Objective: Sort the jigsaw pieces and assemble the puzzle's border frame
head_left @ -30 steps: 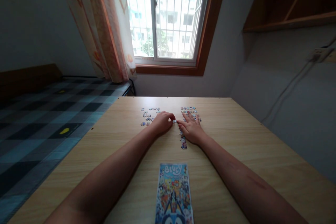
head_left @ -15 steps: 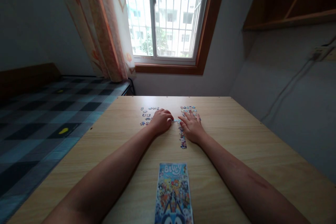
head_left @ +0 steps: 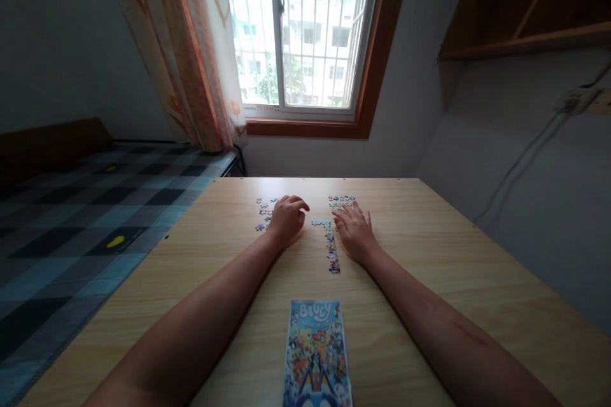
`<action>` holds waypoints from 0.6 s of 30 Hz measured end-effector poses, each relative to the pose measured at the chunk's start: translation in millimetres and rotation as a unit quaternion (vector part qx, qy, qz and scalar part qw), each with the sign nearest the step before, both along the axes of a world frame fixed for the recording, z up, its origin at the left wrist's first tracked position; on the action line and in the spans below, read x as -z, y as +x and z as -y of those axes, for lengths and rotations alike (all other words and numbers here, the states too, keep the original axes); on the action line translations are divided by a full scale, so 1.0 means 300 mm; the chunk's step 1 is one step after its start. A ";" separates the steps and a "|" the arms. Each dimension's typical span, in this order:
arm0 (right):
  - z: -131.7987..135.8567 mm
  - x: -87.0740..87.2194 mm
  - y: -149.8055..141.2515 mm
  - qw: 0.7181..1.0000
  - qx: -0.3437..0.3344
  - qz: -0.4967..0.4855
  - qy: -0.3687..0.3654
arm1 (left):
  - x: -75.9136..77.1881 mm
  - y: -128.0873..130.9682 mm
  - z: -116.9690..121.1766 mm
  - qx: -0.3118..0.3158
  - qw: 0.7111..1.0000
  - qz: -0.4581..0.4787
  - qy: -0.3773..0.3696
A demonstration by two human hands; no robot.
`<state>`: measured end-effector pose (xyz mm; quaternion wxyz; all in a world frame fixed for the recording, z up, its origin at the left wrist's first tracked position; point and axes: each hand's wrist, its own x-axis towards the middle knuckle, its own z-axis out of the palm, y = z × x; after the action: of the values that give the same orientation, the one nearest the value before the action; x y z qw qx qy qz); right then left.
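Note:
Joined jigsaw pieces form a strip on the table, with a short arm of pieces reaching left at its top. My right hand lies just right of that strip, fingers spread, partly covering loose puzzle pieces at the back. To the left of the strip, my left hand hovers or rests with thumb and forefinger apart and nothing visible between them. Scattered puzzle pieces lie at its left, some hidden behind it. Nearer to me is a Bluey picture sheet or box.
The wooden table runs up to the wall below a barred window. A bed with a checked cover stands along the left side. A wooden shelf hangs at upper right, near a socket with a cable.
My left hand has drawn back to the left from the strip's left arm, and its fingers have parted. My right hand has shifted slightly right, uncovering more of the strip.

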<state>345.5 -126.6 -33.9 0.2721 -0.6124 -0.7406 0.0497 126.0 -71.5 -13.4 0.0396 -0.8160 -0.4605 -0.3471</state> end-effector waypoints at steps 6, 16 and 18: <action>0.004 -0.003 0.009 0.998 0.030 -0.046 0.031 | -0.080 -0.087 -0.046 -0.153 0.971 0.185 0.013; 0.000 0.004 0.007 0.998 0.025 -0.045 0.038 | -0.049 -0.158 -0.053 -0.247 0.967 0.027 -0.061; -0.001 0.006 0.008 0.998 0.026 -0.042 0.032 | -0.029 -0.131 -0.038 -0.234 0.969 -0.037 -0.073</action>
<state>348.0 -126.2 -35.7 0.3241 -0.6194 -0.7137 0.0448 86.7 -60.1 -4.6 0.0766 -0.6985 -0.6610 -0.2633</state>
